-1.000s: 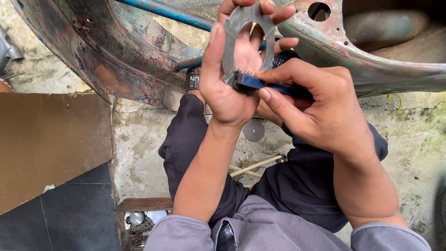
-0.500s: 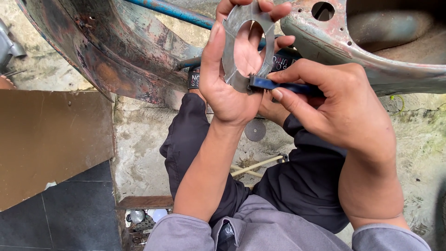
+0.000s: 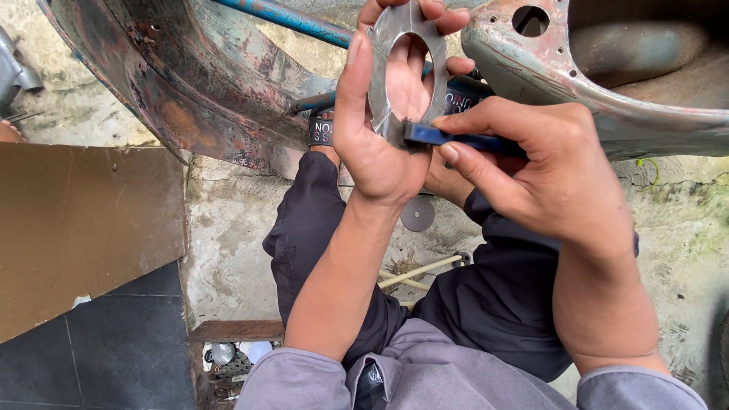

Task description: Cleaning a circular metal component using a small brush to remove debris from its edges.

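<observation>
My left hand (image 3: 376,129) holds a flat grey metal plate (image 3: 383,76) with a large round hole, upright at the top centre, fingers curled over its top edge. My right hand (image 3: 547,171) grips a dark blue flat tool (image 3: 463,140), like a file or marker, and presses its tip against the plate's lower edge. Both hands are raised over my lap, in dark trousers (image 3: 501,304).
A rusty, paint-worn metal body shell (image 3: 190,83) curves across the top, with a blue tube (image 3: 281,15) along it. A brown board (image 3: 83,228) lies at the left on the concrete floor (image 3: 228,235). A small round disc (image 3: 418,213) and thin rods (image 3: 421,271) lie on the floor.
The blue tool's tip has slid left along the plate's lower edge, then slightly back. The plate stays held in the same place.
</observation>
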